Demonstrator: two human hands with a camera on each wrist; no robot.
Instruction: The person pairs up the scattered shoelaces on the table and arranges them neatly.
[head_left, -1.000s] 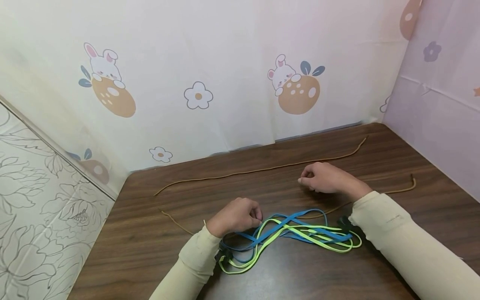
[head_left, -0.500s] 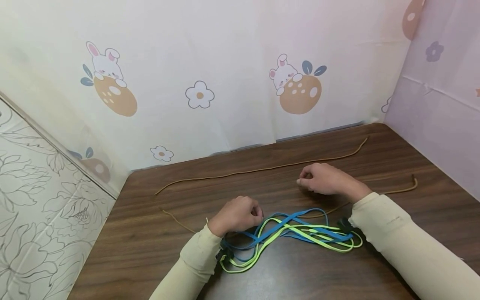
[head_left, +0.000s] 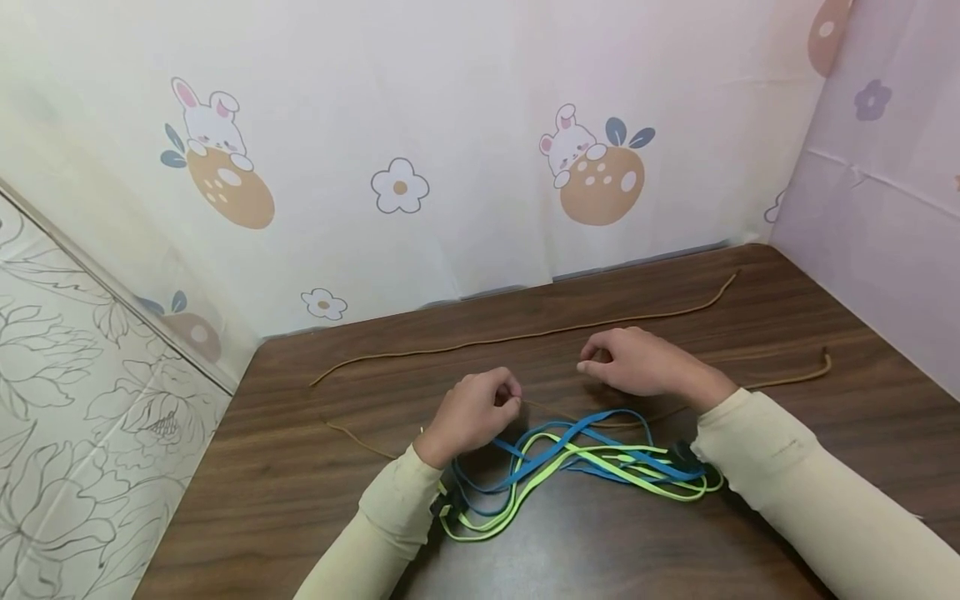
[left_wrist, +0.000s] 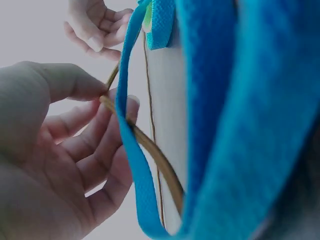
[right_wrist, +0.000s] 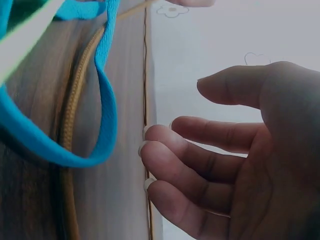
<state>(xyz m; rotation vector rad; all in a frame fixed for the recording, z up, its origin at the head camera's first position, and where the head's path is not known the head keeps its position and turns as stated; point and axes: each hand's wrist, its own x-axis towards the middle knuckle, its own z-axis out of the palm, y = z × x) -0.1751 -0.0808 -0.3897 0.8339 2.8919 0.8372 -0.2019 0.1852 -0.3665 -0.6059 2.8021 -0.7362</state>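
Observation:
My left hand (head_left: 468, 417) pinches a brown cord (left_wrist: 160, 162) between thumb and fingers, and a stretch of it rises off the table toward the fingertips. The rest of that cord runs left past the wrist and right under my other forearm, partly hidden. My right hand (head_left: 637, 362) hovers to the right with loosely bent fingers; nothing lies between its thumb and fingertips in the right wrist view. Blue flat laces (head_left: 558, 450) and yellow-green flat laces (head_left: 525, 492) lie looped and crossed between the wrists, close to the black wrist cameras.
A second brown cord (head_left: 517, 338) stretches across the back of the dark wood table (head_left: 600, 550). Behind it stands a wall covering (head_left: 480, 242) printed with rabbits and flowers. A pale purple wall (head_left: 892, 250) borders the right side.
My left hand has risen and moved slightly away from me, lifting the brown cord at its fingertips. My right hand has shifted a little left, toward the left hand.

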